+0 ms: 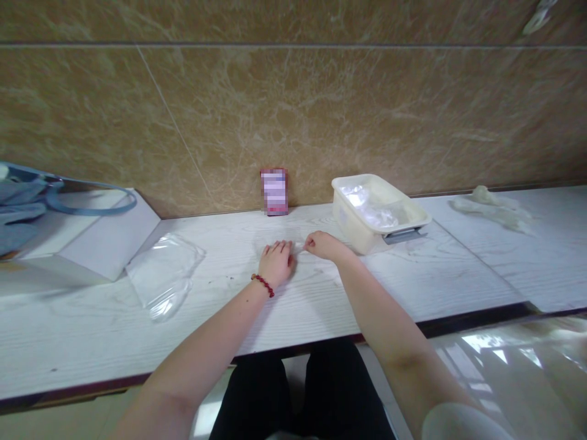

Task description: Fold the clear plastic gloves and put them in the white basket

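A clear plastic bag [298, 247], hard to make out against the white wood-grain table [229, 318], lies beneath and between my hands. My left hand [277, 261], with a red bead bracelet [263, 284] at the wrist, rests flat on it, fingers stretched out. The fingers of my right hand [321, 245] are closed in a pinch at the bag's right edge. To the left is a stack of clear plastic bags [162, 275]. Just beyond my right hand stands a cream plastic bin [355, 226] holding clear plastic [373, 205].
A phone [274, 192] with a blurred screen leans against the brown marble wall [293, 110]. On the left, blue cloth [21, 214] and a strap lie over a white box [98, 244]. Crumpled translucent plastic [493, 208] sits at far right. The table's front edge runs before my legs.
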Tool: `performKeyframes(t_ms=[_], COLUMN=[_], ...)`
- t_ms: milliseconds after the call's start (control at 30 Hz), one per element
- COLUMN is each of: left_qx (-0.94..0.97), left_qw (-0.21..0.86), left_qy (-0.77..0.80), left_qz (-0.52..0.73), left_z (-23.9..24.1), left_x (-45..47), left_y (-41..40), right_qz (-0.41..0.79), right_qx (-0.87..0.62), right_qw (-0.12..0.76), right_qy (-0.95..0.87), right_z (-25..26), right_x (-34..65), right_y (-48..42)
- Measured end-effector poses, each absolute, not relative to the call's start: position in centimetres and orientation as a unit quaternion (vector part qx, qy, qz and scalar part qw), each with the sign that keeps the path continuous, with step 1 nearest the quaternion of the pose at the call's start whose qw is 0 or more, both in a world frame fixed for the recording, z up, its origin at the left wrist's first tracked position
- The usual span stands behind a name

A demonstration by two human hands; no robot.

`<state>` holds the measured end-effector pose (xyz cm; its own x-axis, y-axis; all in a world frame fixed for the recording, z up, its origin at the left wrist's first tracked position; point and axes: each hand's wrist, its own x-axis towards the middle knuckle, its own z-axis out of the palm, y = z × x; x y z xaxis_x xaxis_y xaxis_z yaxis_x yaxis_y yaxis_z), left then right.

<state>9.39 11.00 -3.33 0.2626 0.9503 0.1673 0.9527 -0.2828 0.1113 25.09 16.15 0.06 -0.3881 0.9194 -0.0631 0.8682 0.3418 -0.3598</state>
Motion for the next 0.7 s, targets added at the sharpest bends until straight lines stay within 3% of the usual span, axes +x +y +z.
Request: performKeyframes(t_ms=[433,600,700], left_qx=[-0.794,-0.759,-0.674], left_qw=[-0.002,-0.165,-0.369], left_qy=[-0.601,-0.610,-0.584], left_qz=[-0.091,-0.158,-0.260], left_z=[-3.1,0.6,4.0], left_x=[9.9,8.6,7.3], left_y=[12.0,14.0,14.4], right_qz=[0.200,0.257,0.320], right_qx=[-0.566,-0.538,-0.530], right_qw=[0.150,0.247,0.292], right_qy=[-0.786,-0.764,-0.729], right_z=[0.7,0.4,0.5], right_x=[25.3,26.0,26.2], right_y=[16.0,16.3,16.3])
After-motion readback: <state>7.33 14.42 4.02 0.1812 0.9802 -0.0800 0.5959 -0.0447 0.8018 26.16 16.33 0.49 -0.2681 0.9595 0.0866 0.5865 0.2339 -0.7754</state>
